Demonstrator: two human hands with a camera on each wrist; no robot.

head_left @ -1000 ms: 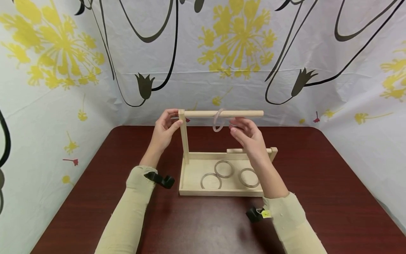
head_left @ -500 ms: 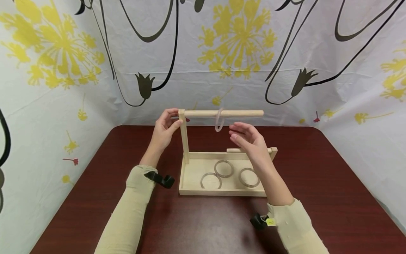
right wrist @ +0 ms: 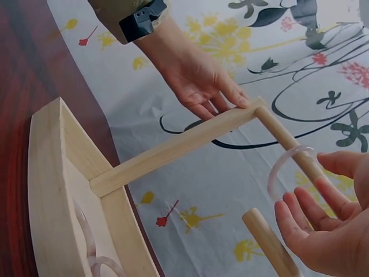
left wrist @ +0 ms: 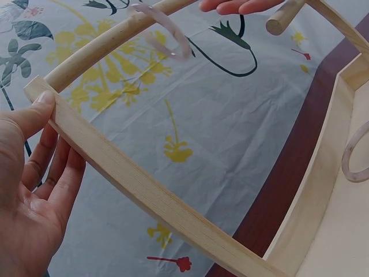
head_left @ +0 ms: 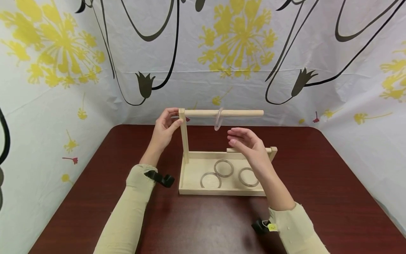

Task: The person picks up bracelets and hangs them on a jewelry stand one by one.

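My left hand (head_left: 163, 128) pinches the top of a wooden post (left wrist: 144, 173), thumb on one side and fingers behind. From that post a long wooden rod (head_left: 241, 113) runs right, and a clear plastic ring (head_left: 218, 121) hangs on it near the middle. Below and right of this ring, my right hand (head_left: 248, 144) hovers with relaxed, slightly bent fingers and holds nothing. In the right wrist view, the same hand (right wrist: 328, 225) stands near the hanging ring (right wrist: 274, 173). Three more rings, including this one (head_left: 223, 168), lie in the wooden tray (head_left: 222, 192) at the base.
A shorter rod (head_left: 233, 150) on a low post (head_left: 274, 151) stands at the tray's right, partly behind my right hand. The tray rests on a dark red-brown table (head_left: 203, 225). A patterned white cloth (head_left: 190, 53) hangs behind and at both sides.
My right hand has moved down and away from the hanging ring, which swings slightly on the rod. The left hand keeps its place on the post.
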